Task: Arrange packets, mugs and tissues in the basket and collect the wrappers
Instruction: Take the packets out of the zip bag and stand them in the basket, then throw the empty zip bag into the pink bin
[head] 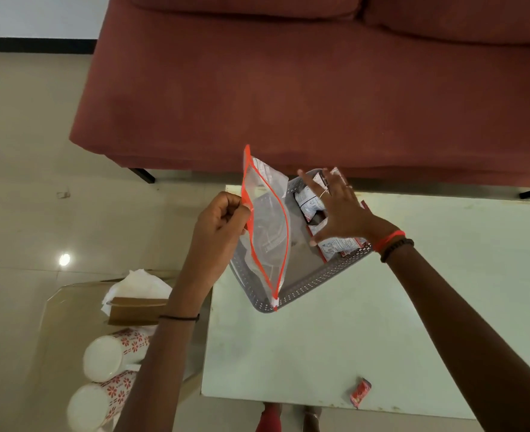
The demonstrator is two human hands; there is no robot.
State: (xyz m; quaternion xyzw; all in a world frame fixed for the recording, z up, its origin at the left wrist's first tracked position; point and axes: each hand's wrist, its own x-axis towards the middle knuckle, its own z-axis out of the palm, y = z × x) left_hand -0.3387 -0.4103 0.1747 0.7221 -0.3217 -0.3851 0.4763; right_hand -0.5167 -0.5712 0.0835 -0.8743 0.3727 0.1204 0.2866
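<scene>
Holding a zip pouch over the basket while packets get settled inside.

Two floral mugs (111,375) and tissues (139,285) wait on the low glass surface at left; the left hand (220,226) pinches shut on the limp, slippery zip pouch (266,232) at its orange seal, the firmest hold. The right hand (338,210), fingers spread, hovers over light packets (310,202) in the grey basket (313,282) near the white surface's far edge; a red wrapper (360,396) lies near its front edge.

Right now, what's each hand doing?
Left hand: closed, pinching the zip bag by its orange edge.
Right hand: open, fingers spread over the packets in the basket, holding nothing.
</scene>
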